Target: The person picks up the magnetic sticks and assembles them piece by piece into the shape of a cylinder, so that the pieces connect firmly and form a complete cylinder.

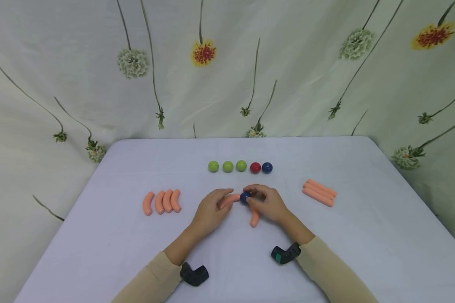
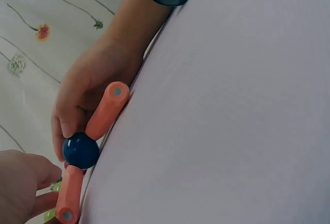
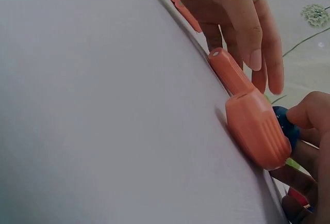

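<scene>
A dark blue ball (image 1: pixel 245 198) joins two curved orange sticks with grey discs in their ends. My right hand (image 1: pixel 267 204) pinches the ball between thumb and fingers, above the right stick (image 1: pixel 254 217), which points toward me. The left stick (image 1: pixel 233 198) extends leftward from the ball, between the thumb and fingers of my left hand (image 1: pixel 210 212). In the right wrist view, the left hand's fingers (image 3: pixel 276 74) are fairly straight and loose beside that stick. The left wrist view shows the ball (image 2: pixel 81 150) between both sticks, close over the tabletop.
Behind the hands stand three green balls (image 1: pixel 228 166), a red ball (image 1: pixel 255 168) and another blue ball (image 1: pixel 267 168) in a row. Several curved orange sticks (image 1: pixel 167 200) lie at left; three straight ones (image 1: pixel 319 192) lie at right. A white cloth covers the table (image 1: pixel 110 240).
</scene>
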The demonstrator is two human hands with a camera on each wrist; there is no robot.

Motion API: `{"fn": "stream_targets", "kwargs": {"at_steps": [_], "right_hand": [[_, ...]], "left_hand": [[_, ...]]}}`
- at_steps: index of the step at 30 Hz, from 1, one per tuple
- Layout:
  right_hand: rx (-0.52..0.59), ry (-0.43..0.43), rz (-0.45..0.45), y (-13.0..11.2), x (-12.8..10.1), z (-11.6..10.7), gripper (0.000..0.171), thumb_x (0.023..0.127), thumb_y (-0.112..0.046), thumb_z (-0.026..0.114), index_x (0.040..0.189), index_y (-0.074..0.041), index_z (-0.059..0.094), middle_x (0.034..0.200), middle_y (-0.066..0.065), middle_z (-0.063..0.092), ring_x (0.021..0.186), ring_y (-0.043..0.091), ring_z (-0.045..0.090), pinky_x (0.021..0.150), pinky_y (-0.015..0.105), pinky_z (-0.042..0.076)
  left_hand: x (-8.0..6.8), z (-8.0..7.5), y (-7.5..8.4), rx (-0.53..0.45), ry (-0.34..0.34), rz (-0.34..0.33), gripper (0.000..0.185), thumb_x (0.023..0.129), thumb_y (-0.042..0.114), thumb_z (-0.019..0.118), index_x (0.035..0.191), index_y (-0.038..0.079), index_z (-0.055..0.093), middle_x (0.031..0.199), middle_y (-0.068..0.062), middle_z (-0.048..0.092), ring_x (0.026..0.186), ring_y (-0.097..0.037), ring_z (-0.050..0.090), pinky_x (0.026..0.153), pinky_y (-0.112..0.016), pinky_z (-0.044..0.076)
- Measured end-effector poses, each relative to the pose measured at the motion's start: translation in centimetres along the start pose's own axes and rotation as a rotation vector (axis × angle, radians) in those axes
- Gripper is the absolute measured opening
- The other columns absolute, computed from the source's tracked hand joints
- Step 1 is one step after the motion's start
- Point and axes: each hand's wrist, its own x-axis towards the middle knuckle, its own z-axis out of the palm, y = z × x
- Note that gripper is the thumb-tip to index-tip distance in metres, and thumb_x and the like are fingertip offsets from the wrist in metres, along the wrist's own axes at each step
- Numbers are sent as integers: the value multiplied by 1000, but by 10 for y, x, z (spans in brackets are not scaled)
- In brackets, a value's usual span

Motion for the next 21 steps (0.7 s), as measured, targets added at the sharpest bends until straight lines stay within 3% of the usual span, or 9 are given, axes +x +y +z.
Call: {"fn": "stream_targets", "kwargs": {"at_steps": [3,7,13,21], "right_hand": [[13,-6,-12,0,0,-1,29,92,-13,66,119,-4,67,111,7,69,101,22,60,86,38,46],[32,18,3,-1,1,-1,29,93,-15,66,118,-2,66,110,9,68,98,23,59,85,38,46],[29,49,52,-7,1,0,24,93,-10,64,112,5,66,105,16,67,89,27,59,77,31,47],[38,52,52,-46,-4,-7,18,92,-3,62,104,10,66,98,18,67,85,27,59,76,30,47]], "left_hand": [[0,0,-1,-24,-26,18,29,91,12,69,119,7,69,111,-5,68,97,-20,61,86,-40,49],[0,2,-1,33,-25,11,20,91,17,70,109,9,73,98,0,68,81,-12,59,73,-32,49],[-1,3,0,67,-50,6,22,90,27,71,105,11,73,79,6,58,67,-7,52,60,-25,44],[-3,4,2,118,-38,2,16,81,20,70,93,10,73,72,6,54,61,-8,47,54,-26,40]]}}
